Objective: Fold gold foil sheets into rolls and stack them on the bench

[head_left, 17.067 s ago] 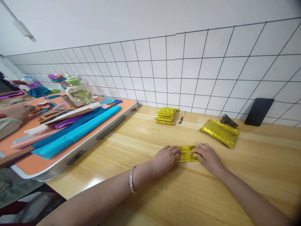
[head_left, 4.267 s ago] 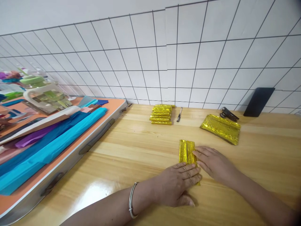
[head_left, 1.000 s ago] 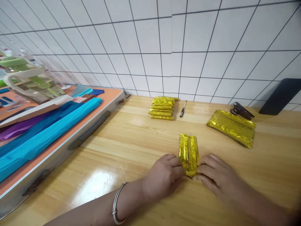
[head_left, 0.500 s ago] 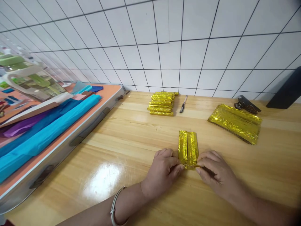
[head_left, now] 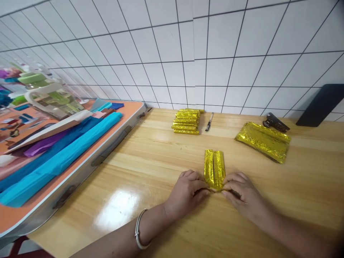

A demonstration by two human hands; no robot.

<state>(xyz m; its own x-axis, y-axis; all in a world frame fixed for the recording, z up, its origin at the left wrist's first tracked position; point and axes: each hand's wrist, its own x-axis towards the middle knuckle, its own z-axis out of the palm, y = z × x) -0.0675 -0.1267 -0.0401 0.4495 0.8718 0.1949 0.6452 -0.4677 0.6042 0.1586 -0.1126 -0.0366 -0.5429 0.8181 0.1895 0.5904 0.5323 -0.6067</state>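
A shiny gold foil paper point(head_left: 219, 166), its two long sides folded in toward a middle seam, lies on the wooden table point(head_left: 150, 157). My left hand point(head_left: 192, 188) pinches its near left corner between thumb and fingers. At the near right corner, my right hand point(head_left: 239, 188) pinches the same edge. The near edge is bent up a little between the two hands; the fingertips partly hide it. Beyond the hands sits a pile of narrow gold foil rolls point(head_left: 187, 122). To the right lies a stack of flat gold foil sheets point(head_left: 264, 141).
A pen point(head_left: 209, 122) lies beside the rolls. Behind the sheets are a black hair claw clip point(head_left: 275, 122) and a dark phone-like slab point(head_left: 319, 105) leaning on the tiled wall. At left, an orange-topped folding table point(head_left: 134, 107) carries blue paper point(head_left: 67, 154) and a clear bottle point(head_left: 56, 96).
The near edge of the gold foil has turned up slightly more between my fingers. Both hands keep their pinch. The camera view has shifted a little.
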